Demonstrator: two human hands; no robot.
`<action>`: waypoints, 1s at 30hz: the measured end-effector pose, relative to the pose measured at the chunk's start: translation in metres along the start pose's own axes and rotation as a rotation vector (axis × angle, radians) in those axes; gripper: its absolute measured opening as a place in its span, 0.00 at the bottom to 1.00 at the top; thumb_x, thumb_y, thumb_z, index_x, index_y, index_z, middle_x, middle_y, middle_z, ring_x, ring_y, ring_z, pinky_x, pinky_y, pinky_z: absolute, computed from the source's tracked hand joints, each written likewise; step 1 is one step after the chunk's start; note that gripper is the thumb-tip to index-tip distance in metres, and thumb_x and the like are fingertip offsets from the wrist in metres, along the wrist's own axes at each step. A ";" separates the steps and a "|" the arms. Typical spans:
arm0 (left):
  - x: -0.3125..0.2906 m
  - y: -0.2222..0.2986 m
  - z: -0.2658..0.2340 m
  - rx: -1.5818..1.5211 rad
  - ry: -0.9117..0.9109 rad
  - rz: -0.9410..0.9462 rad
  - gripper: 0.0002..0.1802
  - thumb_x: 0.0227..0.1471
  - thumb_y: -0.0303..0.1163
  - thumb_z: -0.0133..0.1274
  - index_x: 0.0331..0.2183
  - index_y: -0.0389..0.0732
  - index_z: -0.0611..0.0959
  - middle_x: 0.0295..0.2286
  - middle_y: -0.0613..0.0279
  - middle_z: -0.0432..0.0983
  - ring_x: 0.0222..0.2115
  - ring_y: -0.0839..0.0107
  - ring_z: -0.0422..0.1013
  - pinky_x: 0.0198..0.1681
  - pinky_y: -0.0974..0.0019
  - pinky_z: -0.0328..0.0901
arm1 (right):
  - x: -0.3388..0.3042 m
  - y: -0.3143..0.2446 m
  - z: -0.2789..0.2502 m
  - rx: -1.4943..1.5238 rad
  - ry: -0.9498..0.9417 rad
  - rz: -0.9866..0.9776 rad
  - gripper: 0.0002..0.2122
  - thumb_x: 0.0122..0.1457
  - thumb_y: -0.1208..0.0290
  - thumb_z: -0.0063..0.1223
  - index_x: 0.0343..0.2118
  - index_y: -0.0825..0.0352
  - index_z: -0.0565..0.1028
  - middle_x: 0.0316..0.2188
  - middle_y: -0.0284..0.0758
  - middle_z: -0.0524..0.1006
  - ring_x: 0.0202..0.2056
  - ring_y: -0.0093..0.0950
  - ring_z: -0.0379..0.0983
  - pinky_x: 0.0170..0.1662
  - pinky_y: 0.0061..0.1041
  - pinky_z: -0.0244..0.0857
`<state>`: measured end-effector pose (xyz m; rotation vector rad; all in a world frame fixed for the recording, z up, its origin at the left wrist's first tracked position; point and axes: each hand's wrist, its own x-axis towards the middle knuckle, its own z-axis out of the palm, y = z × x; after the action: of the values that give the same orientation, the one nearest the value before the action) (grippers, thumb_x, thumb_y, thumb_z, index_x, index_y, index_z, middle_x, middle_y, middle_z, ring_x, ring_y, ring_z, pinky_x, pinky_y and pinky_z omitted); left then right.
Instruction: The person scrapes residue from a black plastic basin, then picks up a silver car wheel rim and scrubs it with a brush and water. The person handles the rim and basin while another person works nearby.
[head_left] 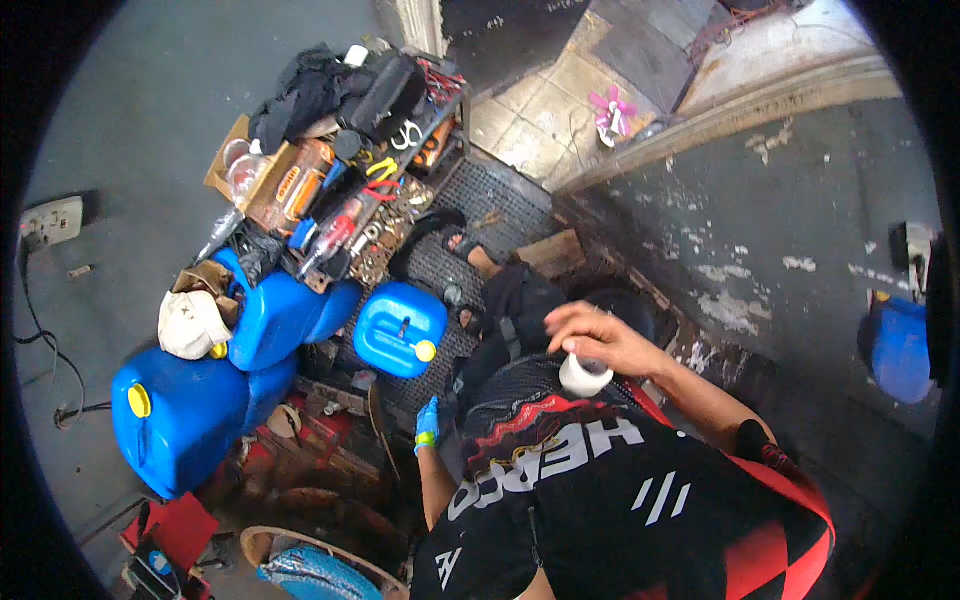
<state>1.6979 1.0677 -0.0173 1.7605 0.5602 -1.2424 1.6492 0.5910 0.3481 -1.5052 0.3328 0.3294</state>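
The right hand (603, 336) is curving over a white cup-like container (586, 380) in front of the jersey (600, 510); the blue-gloved left hand (428, 424) is hanging near a yellow-capped blue jerrycan (385, 328); whether either grip is grasping anything, I cannot tell

Got 2 hands (610, 342), 1 wht cup (584, 380), min. 3 blue jugs (375, 325), 3 yel. lids (138, 401).

Near the centre, the right hand (605, 338) is at a white cup (585, 378); whether it grips is unclear. Left of it, something blue and yellow-green covers the left hand (427, 426). A blue jug (385, 325) stands at centre-left, tools (345, 225) heaped above, a pink fan (614, 110) upper right.
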 end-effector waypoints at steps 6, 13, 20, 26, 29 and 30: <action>-0.025 -0.021 0.007 -0.013 -0.047 -0.121 0.24 0.59 0.45 0.52 0.46 0.33 0.81 0.38 0.56 0.79 0.36 0.66 0.73 0.41 0.63 0.69 | -0.045 0.027 -0.003 -0.077 -0.027 0.017 0.21 0.68 0.53 0.40 0.38 0.64 0.82 0.47 0.35 0.71 0.51 0.32 0.63 0.58 0.35 0.52; -0.027 0.006 0.012 0.073 -0.036 -0.147 0.24 0.60 0.43 0.52 0.47 0.32 0.81 0.39 0.54 0.79 0.38 0.66 0.73 0.43 0.62 0.68 | -0.045 0.017 -0.057 0.006 -0.189 -0.045 0.39 0.44 0.62 0.71 0.61 0.65 0.68 0.43 0.34 0.71 0.44 0.27 0.66 0.49 0.26 0.58; -0.020 0.114 0.042 0.170 0.053 -0.116 0.23 0.60 0.42 0.52 0.47 0.32 0.80 0.41 0.53 0.79 0.40 0.65 0.73 0.44 0.62 0.68 | 0.005 0.002 -0.131 0.476 -0.185 -0.256 0.53 0.44 0.76 0.68 0.70 0.64 0.43 0.50 0.39 0.72 0.52 0.29 0.68 0.53 0.30 0.61; -0.135 0.352 0.156 0.099 0.071 0.600 0.21 0.63 0.37 0.51 0.52 0.33 0.78 0.45 0.55 0.78 0.43 0.68 0.73 0.51 0.67 0.66 | 0.081 -0.010 -0.154 0.451 -0.158 -0.365 0.49 0.46 0.80 0.64 0.69 0.65 0.44 0.52 0.41 0.71 0.55 0.31 0.66 0.59 0.35 0.57; -0.192 0.444 0.218 -0.178 -0.401 0.725 0.31 0.62 0.47 0.49 0.58 0.35 0.71 0.49 0.56 0.75 0.44 0.69 0.74 0.50 0.67 0.66 | 0.115 -0.025 -0.149 0.401 -0.134 -0.492 0.47 0.47 0.80 0.63 0.69 0.66 0.46 0.51 0.41 0.71 0.54 0.32 0.68 0.60 0.36 0.56; -0.209 0.466 0.231 -0.226 -0.440 0.754 0.30 0.62 0.45 0.51 0.58 0.35 0.71 0.49 0.57 0.75 0.45 0.69 0.73 0.52 0.65 0.65 | 0.123 -0.028 -0.147 0.357 -0.142 -0.504 0.47 0.47 0.81 0.63 0.69 0.66 0.47 0.51 0.41 0.71 0.54 0.32 0.68 0.60 0.36 0.57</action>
<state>1.8523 0.6601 0.3346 1.2583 -0.2099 -0.9238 1.7719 0.4443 0.3175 -1.1566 -0.1033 -0.0271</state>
